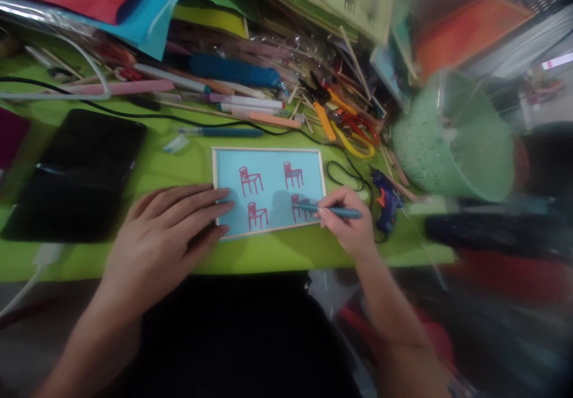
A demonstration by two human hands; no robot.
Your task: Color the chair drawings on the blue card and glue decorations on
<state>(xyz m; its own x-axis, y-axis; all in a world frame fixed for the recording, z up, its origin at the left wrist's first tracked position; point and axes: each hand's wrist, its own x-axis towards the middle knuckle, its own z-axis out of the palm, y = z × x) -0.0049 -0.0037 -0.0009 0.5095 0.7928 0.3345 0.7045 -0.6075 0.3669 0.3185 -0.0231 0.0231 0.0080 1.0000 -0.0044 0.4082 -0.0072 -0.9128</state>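
A light blue card [268, 165] with a pale wooden border lies on the green table [188, 165], bearing several red chair drawings. My left hand [172, 231] lies flat with fingers stretched out, its fingertips pressing the card's left edge. My right hand [347, 219] is closed around a teal pen [329, 210], whose tip rests on the lower right chair drawing [299, 207].
A black tablet [76, 174] lies at left with a black cable above it. Pens, sticks, pliers and scissors [353, 132] are piled behind the card. A blue glue gun [387, 201] sits right of my right hand. A green speckled bucket [452, 141] stands at right.
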